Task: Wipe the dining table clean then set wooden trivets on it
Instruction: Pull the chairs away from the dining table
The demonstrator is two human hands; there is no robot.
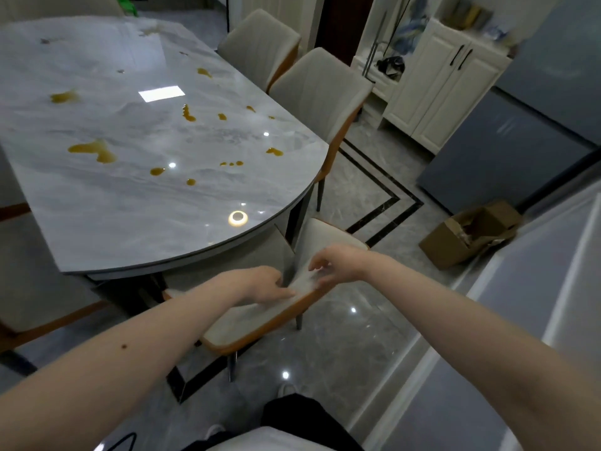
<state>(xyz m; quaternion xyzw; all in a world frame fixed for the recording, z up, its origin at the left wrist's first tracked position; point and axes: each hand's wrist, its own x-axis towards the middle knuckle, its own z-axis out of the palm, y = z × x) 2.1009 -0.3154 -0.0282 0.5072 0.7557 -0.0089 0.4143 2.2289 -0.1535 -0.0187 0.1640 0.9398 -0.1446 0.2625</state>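
The dining table [136, 222] has a glossy grey marble top with a rounded near end. Several orange-brown spills [94, 150] lie scattered over its middle and far half. A pale chair with an orange edge [257, 320] stands at the table's near end, its back toward me. My left hand [265, 284] grips the top edge of that chair back. My right hand [335, 263] is just to the right, fingers apart and curved, its tips touching the same edge. No cloth or wooden trivet is in view.
Two more pale chairs [318, 92] stand along the table's right side. An open cardboard box [468, 236] sits on the tiled floor at the right, before a grey appliance [507, 151]. A white cabinet [445, 83] stands behind. A pale counter [520, 320] runs along my right.
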